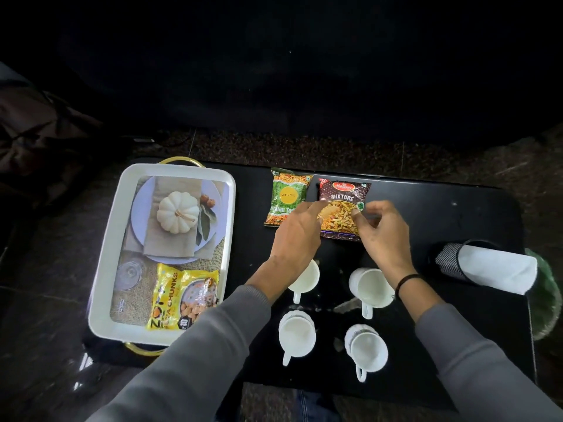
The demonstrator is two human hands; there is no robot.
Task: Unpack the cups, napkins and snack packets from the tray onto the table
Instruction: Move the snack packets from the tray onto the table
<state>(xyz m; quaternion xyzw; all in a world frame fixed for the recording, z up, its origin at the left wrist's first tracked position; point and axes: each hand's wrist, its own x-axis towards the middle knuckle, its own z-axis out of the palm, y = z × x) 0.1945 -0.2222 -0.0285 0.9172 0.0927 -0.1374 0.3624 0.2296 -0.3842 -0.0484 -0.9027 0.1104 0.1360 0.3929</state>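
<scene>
A white tray [106, 248] with gold handles sits at the table's left; a yellow snack packet [179, 296] lies in its near corner. On the black table [457, 214] lie a green packet [286, 193] and a brown Mixture packet [344, 193]. My left hand [297, 236] and my right hand [384, 233] pinch the Mixture packet's left and right edges as it lies flat. Several white cups stand nearer me, one [297, 335] at the front left and one [367, 348] at the front right. Rolled napkins [487, 269] lie at the right.
The tray's floor bears a printed picture of a pumpkin on a plate [176, 211]. A green glass object [545, 303] sits at the table's right edge. Dark speckled floor [335, 150] lies beyond the table's far edge, and a dark bag [39, 138] lies at the left.
</scene>
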